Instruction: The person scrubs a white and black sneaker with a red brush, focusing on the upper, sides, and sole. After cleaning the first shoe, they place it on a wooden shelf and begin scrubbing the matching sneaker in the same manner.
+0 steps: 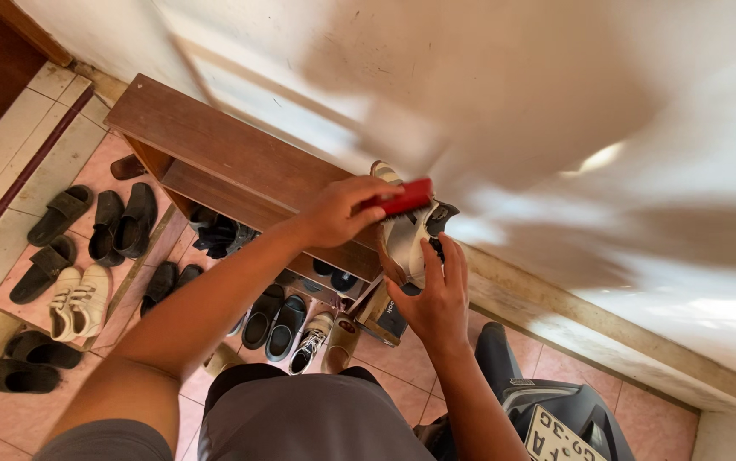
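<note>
Left hand (334, 213) fingers closed round red brush (402, 198), bristles on shoe (410, 239); right hand (436, 299) fingers wrapped under shoe. Brushing underway; cleaned portion unclear.

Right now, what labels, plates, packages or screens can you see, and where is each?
Number plate: bottom right, on the dark scooter; white rectangle, dark characters, tilted.
Label patch on a dark shoe: below the right hand; too small to tell more.
No screens or packages.
</note>
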